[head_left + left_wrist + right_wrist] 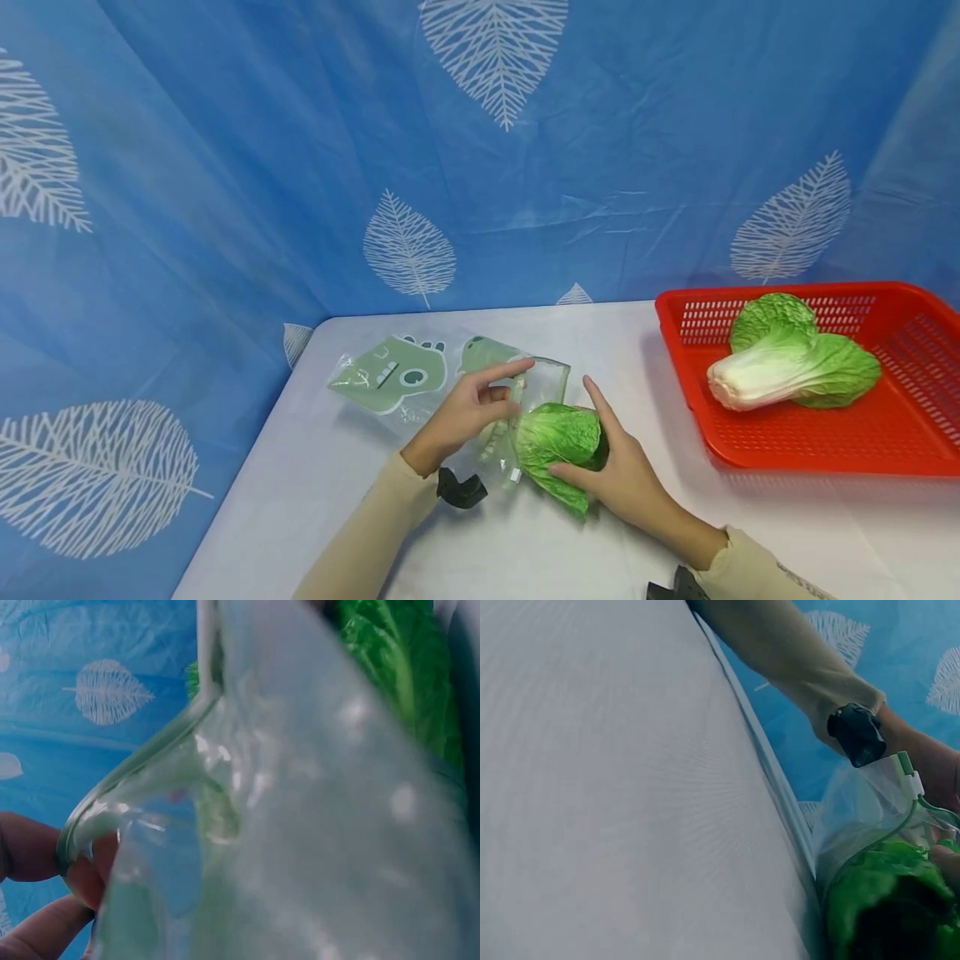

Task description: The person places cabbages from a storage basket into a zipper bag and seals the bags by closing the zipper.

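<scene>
The left hand (471,408) pinches the green-edged rim of a clear plastic zip bag (408,375) printed with a pale-green cartoon face. At the bag's mouth, the right hand (626,475), thumb and index finger spread wide, grips a green, leafy Chinese cabbage (558,437), which lies between both hands, partly inside the bag, leaves jutting out rightward. Dark marks on the cream right sleeve (765,567) are too small to read. Well right of the bag, a red plastic basket (825,460) holds another cabbage (780,367), white-stemmed.
</scene>
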{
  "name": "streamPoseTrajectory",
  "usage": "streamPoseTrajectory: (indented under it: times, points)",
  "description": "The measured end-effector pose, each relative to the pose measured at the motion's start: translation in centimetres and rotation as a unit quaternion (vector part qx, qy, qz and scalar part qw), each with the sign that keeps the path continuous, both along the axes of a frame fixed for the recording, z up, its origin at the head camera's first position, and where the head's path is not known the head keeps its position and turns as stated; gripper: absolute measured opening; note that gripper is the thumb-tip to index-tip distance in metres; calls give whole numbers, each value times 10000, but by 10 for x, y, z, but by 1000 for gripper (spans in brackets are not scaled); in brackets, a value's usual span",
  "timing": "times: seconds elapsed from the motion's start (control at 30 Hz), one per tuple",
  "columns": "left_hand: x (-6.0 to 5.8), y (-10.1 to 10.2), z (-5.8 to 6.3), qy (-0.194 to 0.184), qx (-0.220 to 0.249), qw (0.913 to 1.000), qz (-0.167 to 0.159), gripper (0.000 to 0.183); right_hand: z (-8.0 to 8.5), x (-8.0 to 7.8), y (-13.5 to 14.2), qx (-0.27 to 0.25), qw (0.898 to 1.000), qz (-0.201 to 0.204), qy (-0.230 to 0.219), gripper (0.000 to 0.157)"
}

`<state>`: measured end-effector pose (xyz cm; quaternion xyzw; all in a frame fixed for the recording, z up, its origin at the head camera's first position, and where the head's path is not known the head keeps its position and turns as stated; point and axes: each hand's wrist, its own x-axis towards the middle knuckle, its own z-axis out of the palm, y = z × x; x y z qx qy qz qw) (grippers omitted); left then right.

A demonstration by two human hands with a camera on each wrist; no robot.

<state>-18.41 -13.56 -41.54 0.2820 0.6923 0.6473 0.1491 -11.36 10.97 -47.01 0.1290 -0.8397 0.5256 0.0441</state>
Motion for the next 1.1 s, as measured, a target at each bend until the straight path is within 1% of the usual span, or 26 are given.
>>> streamPoseTrajectory:
  times: [0.07, 0.2, 0.3, 0.37, 0.43, 0.5, 0.57, 0.6, 0.63, 0.67, 0.7, 0.8, 0.87, 0.9, 0.93, 1.0, 1.03, 1.1]
  points:
    - [4, 3, 5, 46, -46, 10000, -44, 59, 2, 2, -2, -179, 9997, 59, 176, 114]
    - [11, 9, 12, 153, -38, 9997, -159, 60, 5, 4, -8, -307, 9978, 185, 555, 98]
    - [14, 13, 16, 273, 132, 9993, -227, 60, 7, 4, -13, -483, 9954, 174, 808, 81]
    - [16, 15, 17, 291, 331, 9989, -177, 59, 10, 4, -17, -773, 9920, 100, 995, 69]
    - [17, 16, 18, 188, 672, 9976, -47, 59, 13, 4, -20, -1167, 9861, -42, 1186, 60]
    - [16, 17, 18, 0, 1108, 9938, 108, 59, 18, 3, -23, -1485, 9786, -258, 1399, 55]
    - [15, 18, 19, -152, 1518, 9881, 211, 60, 26, -1, -23, -1614, 9739, -419, 1540, 54]
    - [14, 19, 20, -206, 1709, 9848, 212, 60, 30, -4, -23, -1603, 9735, -460, 1568, 53]
    - [13, 19, 22, -220, 1875, 9818, 208, 61, 35, -9, -23, -1515, 9749, -474, 1558, 53]
    - [11, 20, 24, -231, 2020, 9789, 223, 61, 41, -13, -22, -1418, 9779, -407, 1483, 52]
    - [10, 20, 26, -221, 2162, 9758, 224, 61, 46, -18, -21, -1321, 9816, -269, 1355, 53]
    - [7, 17, 33, -187, 2528, 9670, 241, 61, 58, -30, -18, -919, 9911, 310, 917, 56]
    - [6, 14, 38, -187, 2681, 9629, 260, 62, 61, -34, -16, -621, 9936, 641, 692, 60]
    - [6, 12, 40, -159, 2710, 9621, 249, 62, 62, -35, -16, -466, 9940, 746, 655, 62]
    - [7, 10, 43, -123, 2721, 9619, 236, 62, 62, -35, -16, -332, 9939, 793, 697, 64]
    - [7, 6, 47, -19, 2696, 9627, 213, 62, 62, -34, -15, -158, 9927, 760, 919, 66]
    - [7, 4, 50, 49, 2681, 9632, 203, 63, 62, -33, -14, -155, 9914, 711, 1084, 66]
    - [8, 0, 54, 150, 2651, 9639, 197, 63, 63, -33, -11, -239, 9853, 603, 1583, 64]
